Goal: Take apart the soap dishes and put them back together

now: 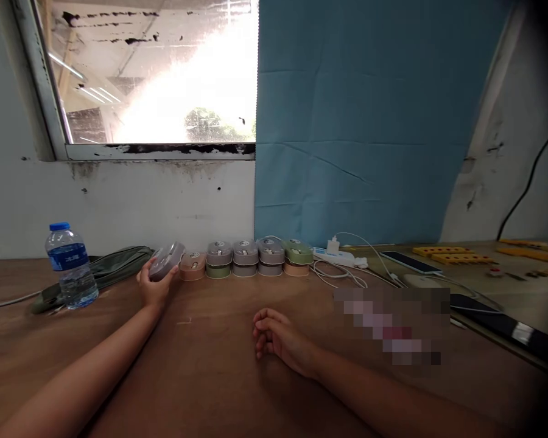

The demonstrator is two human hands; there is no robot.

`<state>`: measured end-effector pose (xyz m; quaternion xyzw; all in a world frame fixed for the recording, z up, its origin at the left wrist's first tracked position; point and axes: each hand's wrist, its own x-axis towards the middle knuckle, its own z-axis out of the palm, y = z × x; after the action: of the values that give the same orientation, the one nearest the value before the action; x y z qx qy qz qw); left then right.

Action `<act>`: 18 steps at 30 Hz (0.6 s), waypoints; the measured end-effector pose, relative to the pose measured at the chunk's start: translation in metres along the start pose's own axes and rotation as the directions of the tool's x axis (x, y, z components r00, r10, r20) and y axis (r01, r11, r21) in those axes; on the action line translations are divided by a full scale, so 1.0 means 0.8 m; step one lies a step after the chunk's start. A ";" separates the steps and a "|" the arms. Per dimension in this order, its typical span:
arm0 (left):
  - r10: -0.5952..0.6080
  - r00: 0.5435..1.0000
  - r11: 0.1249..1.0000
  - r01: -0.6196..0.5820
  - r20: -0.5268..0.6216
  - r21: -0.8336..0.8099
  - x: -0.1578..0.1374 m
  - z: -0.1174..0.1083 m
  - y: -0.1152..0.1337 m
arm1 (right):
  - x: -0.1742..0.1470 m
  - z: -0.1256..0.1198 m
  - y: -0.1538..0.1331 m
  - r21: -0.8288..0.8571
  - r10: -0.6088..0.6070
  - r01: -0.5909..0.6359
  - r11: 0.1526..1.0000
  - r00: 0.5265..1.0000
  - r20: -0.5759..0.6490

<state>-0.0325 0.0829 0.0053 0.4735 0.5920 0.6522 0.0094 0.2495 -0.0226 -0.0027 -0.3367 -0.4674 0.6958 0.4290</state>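
Note:
My left hand point(154, 287) is closed around a small mauve-grey lidded case point(165, 261), thumb and fingers on its sides. The case is tilted, just left of a single orange case point(192, 267) on the table. Further right stand stacks of two similar rounded cases: a grey case point(220, 252) on a green one, a grey case point(245, 252) on another grey, a purple-grey case point(270, 251) on another, and a green case point(296, 251) on an orange one. My right hand point(283, 340) hangs near the brown table, fingers loosely curled and apart, holding nothing.
A water bottle point(72, 267) and a dark green pouch point(121, 264) are at the left. To the right lie a power strip point(340, 258) with white cables point(342, 277), a phone point(410, 263) and yellow strips point(452, 252). A blurred patch point(393, 325) hides part of the table.

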 end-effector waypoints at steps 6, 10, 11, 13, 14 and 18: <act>0.143 0.989 0.985 -0.147 0.050 0.093 0.025 0.067 -0.012 | -0.002 0.001 -0.001 0.003 -0.001 0.001 1.000 1.000 -0.002; 0.131 0.974 0.975 -0.161 0.184 0.156 0.032 0.090 -0.013 | 0.000 -0.001 0.001 0.022 0.001 -0.001 1.000 1.000 0.004; 0.116 0.970 0.975 -0.152 0.212 0.164 0.033 0.093 -0.012 | 0.001 -0.001 0.001 0.027 0.000 0.000 1.000 1.000 0.006; 0.085 0.965 0.975 -0.132 0.248 0.179 0.035 0.095 -0.010 | 0.001 -0.002 0.002 0.029 -0.002 0.002 1.000 1.000 0.008; 0.070 0.964 0.975 -0.121 0.257 0.188 0.036 0.095 -0.008 | 0.001 -0.002 0.002 0.028 -0.002 0.001 1.000 1.000 0.009; 0.034 0.960 0.969 -0.099 0.277 0.226 0.037 0.091 -0.002 | 0.000 -0.001 0.001 0.023 -0.001 0.001 1.000 1.000 0.017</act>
<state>-0.0040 0.1556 0.0114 0.5758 0.6424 0.5057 0.0117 0.2502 -0.0226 -0.0034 -0.3258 -0.4632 0.7036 0.4292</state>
